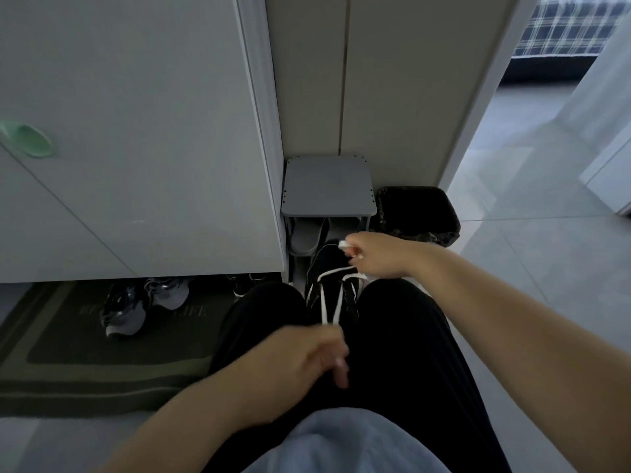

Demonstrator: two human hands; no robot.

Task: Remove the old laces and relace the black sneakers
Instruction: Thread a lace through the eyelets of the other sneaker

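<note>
One green hook (26,139) sits on the white cupboard (136,131) at far left. Below the cupboard's bottom edge a dark mat (85,363) lies on the floor. A pair of grey shoes (136,302) stands on it, half tucked under the cupboard.

My left hand (304,356) hovers close to me, by my left thigh in black trousers (256,319). It is blurred, but its fingers (339,373) are curled in and clamped on the lace (336,310). Two white strands of the lace run taut from that hand up to the sneaker (329,257).

That black sneaker, with white stripes on its side, stands on the floor between my knees, toe pointing away from me. Just beyond its toe a grey stool (329,186) stands against the wall, with a grey slipper (305,238) under it.

My right hand (375,256) is stretched out over the far right side of the sneaker. Its fingers (353,249) are pinched on a white bunch of the same lace, and one strand crosses the sneaker's top from the left to this hand.

A black bin (418,213) stands just beside the stool on its right, behind my right hand. Pale tiled floor (512,250) runs off to the right, and a plaid cloth (563,25) shows at top right.
</note>
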